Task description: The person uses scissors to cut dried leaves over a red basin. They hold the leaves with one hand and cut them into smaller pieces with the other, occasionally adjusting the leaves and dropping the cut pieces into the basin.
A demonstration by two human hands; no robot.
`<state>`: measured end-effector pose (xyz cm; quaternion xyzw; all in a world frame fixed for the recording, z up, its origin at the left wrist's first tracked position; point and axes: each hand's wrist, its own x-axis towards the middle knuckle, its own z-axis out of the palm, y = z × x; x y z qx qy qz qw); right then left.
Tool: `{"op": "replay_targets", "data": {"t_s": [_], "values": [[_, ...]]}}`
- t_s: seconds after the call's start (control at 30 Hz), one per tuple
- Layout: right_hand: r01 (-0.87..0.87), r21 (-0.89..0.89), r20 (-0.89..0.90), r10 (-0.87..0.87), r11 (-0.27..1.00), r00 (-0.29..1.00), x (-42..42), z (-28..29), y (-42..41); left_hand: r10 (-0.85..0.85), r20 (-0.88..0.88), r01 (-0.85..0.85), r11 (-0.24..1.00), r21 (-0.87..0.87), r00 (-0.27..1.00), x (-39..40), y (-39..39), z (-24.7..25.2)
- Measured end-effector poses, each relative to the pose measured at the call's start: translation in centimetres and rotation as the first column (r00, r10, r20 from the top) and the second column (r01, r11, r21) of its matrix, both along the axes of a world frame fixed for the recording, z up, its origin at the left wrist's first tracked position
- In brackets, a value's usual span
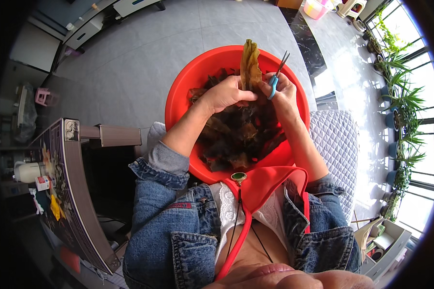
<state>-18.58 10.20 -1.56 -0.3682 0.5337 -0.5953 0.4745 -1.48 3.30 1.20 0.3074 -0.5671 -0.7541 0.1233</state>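
An olive-brown strip of seaweed, like dried kelp (250, 65), stands upright above a large red plastic basin (176, 97). My left hand (227, 94) grips its lower part between thumb and fingers. On the other side, my right hand (285, 94) pinches the strip's lower edge with thumb and forefinger. The same hand also carries scissors with light blue handles (273, 86), their blades pointing up and away from the strip. Dark brown seaweed pieces (235, 133) lie heaped in the basin under both hands. The strip's lower end is partly hidden by my fingers.
A quilted grey-white seat cover (334, 141) is right of the basin. To the left stands a table with a patterned top (65, 188), bearing a jar and a small box. Potted plants (401, 119) line the window. A pink stool (43, 96) is at far left.
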Motion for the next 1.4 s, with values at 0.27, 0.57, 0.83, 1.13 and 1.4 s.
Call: {"op": "replay_targets", "data": {"t_s": [0.27,0.57,0.83,1.13,1.4], "values": [[-0.006,0.043,-0.113,0.011,0.999,0.994,0.3,0.2,-0.2,0.262,-0.145,-0.278,0.955,-0.102,0.954,0.1,-1.2,-2.5],[-0.275,0.258,-0.451,0.367,0.926,0.813,1.3,0.4,0.5,0.651,-0.180,-0.676,0.715,-0.178,0.737,1.5,-3.5,-1.8],[-0.324,0.359,-0.499,0.474,0.875,0.726,1.6,0.2,0.6,0.484,-0.228,-0.523,0.838,-0.158,0.845,2.3,-3.8,-1.9],[-0.340,0.357,-0.467,0.482,0.870,0.742,1.8,0.8,0.6,0.498,-0.243,-0.525,0.849,-0.059,0.832,2.7,-4.0,-1.5],[-0.338,0.315,-0.478,0.456,0.887,0.751,1.9,0.8,0.5,0.338,-0.210,-0.366,0.924,-0.112,0.917,2.3,-3.2,-1.0]]}}
